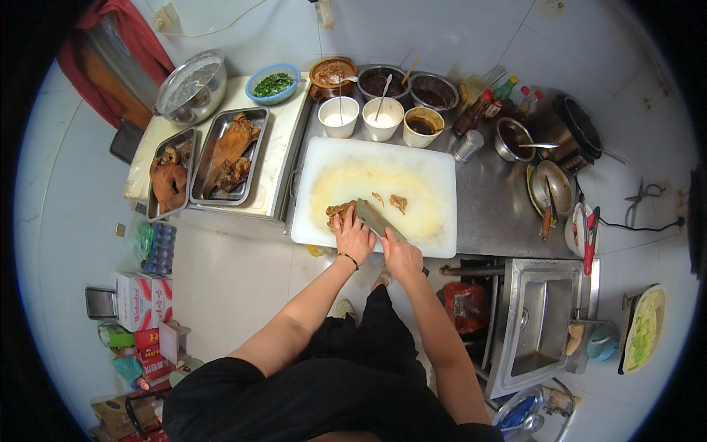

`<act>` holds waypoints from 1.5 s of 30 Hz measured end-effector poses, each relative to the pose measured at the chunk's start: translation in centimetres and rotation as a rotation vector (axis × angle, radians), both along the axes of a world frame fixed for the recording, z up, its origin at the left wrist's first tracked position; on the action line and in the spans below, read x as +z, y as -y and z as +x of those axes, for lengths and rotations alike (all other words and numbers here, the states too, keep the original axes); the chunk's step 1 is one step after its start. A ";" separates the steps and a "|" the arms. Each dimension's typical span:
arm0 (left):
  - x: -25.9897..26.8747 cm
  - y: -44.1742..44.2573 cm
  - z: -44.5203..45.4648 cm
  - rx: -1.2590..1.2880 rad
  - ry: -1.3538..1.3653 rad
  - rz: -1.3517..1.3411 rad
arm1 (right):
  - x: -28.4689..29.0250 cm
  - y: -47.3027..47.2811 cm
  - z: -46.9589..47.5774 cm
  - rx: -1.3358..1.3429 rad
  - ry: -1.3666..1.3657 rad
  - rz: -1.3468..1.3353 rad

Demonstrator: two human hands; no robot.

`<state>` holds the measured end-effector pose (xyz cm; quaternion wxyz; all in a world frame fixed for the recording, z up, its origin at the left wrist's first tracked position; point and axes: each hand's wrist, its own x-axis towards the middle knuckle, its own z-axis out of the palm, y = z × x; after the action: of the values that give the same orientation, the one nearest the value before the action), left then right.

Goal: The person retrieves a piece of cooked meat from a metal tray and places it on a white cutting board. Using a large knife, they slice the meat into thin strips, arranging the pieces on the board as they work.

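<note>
A white plastic cutting board, stained yellow in its middle, lies before me. My left hand presses with spread fingers on a piece of brown cooked meat near the board's front left. In my right hand is the handle of a cleaver, its broad blade slanting up to the left against the meat, close to my left fingertips. A small cut piece of meat and a thin sliver lie just beyond the blade.
Metal trays of cooked meat and a blue bowl of chopped greens stand left. Behind the board are white tubs with spoons and bowls of dark sauce. Bottles, a shaker, pans and a steel sink are on the right.
</note>
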<state>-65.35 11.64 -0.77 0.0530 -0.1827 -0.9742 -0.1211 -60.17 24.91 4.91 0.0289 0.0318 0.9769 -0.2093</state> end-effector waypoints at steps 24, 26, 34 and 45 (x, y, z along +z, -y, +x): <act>0.6 0.1 0.1 -0.004 -0.021 -0.030 | 2.1 -1.3 0.8 -0.048 0.183 -0.055; 0.5 0.1 0.1 -0.007 -0.102 0.020 | 2.4 -1.6 1.2 -0.056 0.210 -0.029; 0.6 0.2 0.0 -0.019 -0.111 0.060 | 2.4 -1.4 0.4 -0.151 0.133 -0.118; 0.4 0.2 0.1 -0.013 -0.047 0.024 | 1.9 -0.9 0.3 -0.002 0.003 0.004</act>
<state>-65.27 11.47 -0.41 0.0775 -0.1912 -0.9700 -0.1289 -59.87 25.77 6.80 0.0302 0.0331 0.9773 -0.2073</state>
